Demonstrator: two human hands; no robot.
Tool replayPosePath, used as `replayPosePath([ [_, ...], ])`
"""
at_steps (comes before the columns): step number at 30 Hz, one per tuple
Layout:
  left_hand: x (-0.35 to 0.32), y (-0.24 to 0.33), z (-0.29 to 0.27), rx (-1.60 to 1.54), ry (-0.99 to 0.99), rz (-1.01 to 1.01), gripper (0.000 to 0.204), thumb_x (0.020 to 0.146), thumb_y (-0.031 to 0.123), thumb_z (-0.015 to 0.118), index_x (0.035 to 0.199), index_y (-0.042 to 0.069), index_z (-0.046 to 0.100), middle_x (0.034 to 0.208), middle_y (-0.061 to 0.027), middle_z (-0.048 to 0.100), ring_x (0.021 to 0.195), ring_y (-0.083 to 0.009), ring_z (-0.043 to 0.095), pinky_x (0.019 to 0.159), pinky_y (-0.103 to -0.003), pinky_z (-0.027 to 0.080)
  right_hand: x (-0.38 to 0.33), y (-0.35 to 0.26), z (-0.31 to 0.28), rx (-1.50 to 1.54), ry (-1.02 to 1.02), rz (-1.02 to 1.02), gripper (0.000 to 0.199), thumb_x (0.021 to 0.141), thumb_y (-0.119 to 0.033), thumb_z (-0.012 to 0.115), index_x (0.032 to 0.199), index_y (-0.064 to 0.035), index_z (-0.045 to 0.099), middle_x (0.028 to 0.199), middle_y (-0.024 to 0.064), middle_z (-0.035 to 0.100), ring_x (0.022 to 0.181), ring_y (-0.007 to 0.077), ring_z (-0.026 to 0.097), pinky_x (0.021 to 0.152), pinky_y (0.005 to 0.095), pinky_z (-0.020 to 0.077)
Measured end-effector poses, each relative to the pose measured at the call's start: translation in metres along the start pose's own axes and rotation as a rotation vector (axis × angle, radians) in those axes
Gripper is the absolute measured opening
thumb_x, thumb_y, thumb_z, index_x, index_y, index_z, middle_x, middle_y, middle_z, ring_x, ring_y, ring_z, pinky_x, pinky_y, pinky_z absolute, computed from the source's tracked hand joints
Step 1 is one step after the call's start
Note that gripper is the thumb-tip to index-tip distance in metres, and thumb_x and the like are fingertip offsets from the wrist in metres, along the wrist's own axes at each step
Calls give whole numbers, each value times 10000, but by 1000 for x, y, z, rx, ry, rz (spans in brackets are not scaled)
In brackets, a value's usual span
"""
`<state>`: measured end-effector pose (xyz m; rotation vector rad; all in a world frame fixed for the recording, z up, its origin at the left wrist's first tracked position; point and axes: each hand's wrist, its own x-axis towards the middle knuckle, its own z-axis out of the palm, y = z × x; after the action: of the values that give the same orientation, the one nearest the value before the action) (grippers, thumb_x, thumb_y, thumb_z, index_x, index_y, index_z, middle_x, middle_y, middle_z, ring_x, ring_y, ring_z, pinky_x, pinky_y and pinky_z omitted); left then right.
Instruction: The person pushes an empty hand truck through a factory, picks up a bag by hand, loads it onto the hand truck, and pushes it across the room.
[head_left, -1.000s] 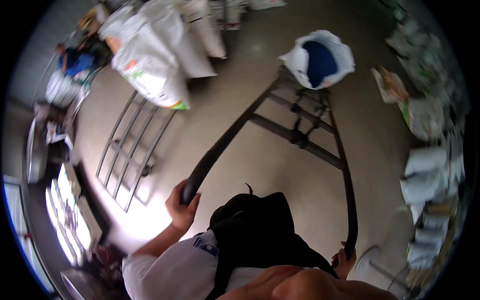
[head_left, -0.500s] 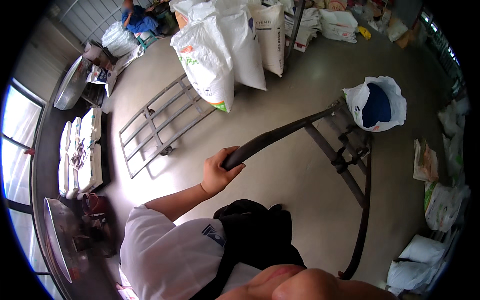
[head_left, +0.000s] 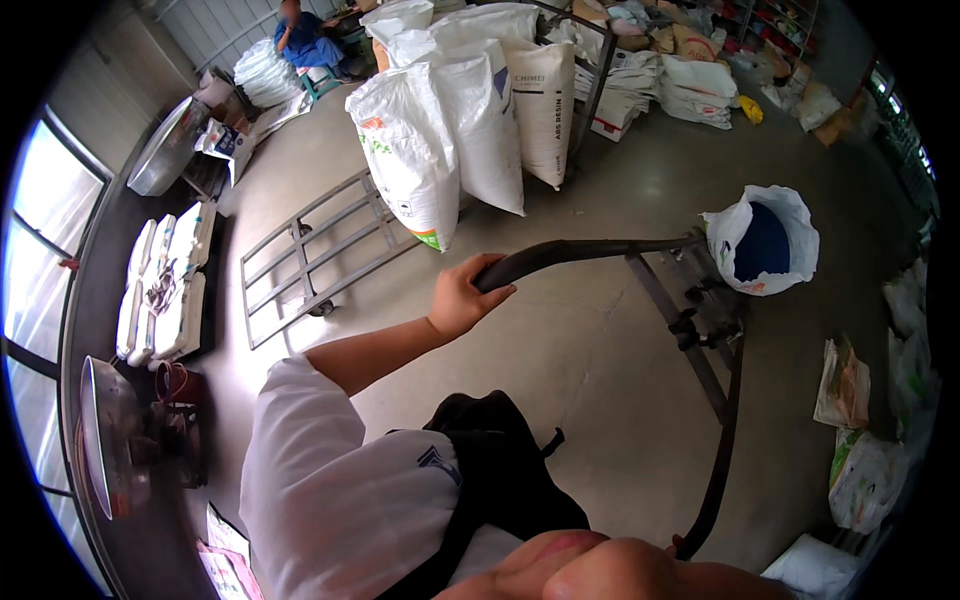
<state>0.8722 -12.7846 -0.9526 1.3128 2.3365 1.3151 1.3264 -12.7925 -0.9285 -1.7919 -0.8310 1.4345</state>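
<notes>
My left hand (head_left: 468, 296) is closed round the end of one dark curved handle of a hand truck (head_left: 678, 338). The other handle curves down to the lower right, where a small part of my right hand (head_left: 675, 544) shows wrapped at its end; the rest of that hand is hidden. At the truck's far end stands an open white woven sack (head_left: 728, 235) with dark blue contents (head_left: 762, 243). Whether the sack rests on the truck's foot plate or on the floor beyond it, I cannot tell.
Ahead, tall filled sacks (head_left: 410, 150) stand by a flat metal platform cart (head_left: 300, 250). A person (head_left: 312, 45) sits at the far left. White padded blocks (head_left: 165, 285) and large metal pans (head_left: 105, 435) line the left; flattened sacks (head_left: 842, 385) lie along the right.
My left hand has moved up and rightward with the handle, which now lies flatter across the view. The open sack and the surroundings appear lower in the picture.
</notes>
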Motion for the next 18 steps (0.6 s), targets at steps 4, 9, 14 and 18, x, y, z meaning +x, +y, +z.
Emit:
replayPosePath([
  [4, 35, 4, 29, -5, 4, 8, 403, 710, 179, 750, 1062, 37, 614, 830, -129, 659, 699, -216, 643, 651, -305, 498, 35, -18, 10, 8, 7, 25, 411, 867, -182, 575, 1215, 10, 468, 627, 69, 549, 419, 110, 415, 360, 245, 316],
  [9, 68, 2, 68, -41, -2, -9, 399, 697, 162, 754, 1055, 47, 619, 809, -124, 650, 657, -209, 625, 628, -299, 492, 88, -34, 25, 4, 24, 26, 393, 867, -180, 580, 1201, 7, 486, 629, 73, 553, 426, 115, 421, 365, 252, 324],
  [14, 105, -2, 116, -42, -24, -9, 396, 694, 174, 755, 1048, 62, 617, 813, -123, 647, 658, -225, 629, 626, -301, 495, 147, -54, 37, -30, 78, 13, 368, 868, -179, 586, 1180, 1, 512, 630, 74, 555, 435, 119, 428, 372, 260, 333],
  [18, 147, 8, 156, -58, -59, -8, 412, 693, 187, 756, 1062, 84, 603, 815, -114, 644, 676, -245, 634, 625, -322, 499, 196, -75, 43, -59, 140, -13, 348, 868, -179, 590, 1163, -3, 533, 630, 75, 558, 442, 123, 433, 377, 265, 340],
])
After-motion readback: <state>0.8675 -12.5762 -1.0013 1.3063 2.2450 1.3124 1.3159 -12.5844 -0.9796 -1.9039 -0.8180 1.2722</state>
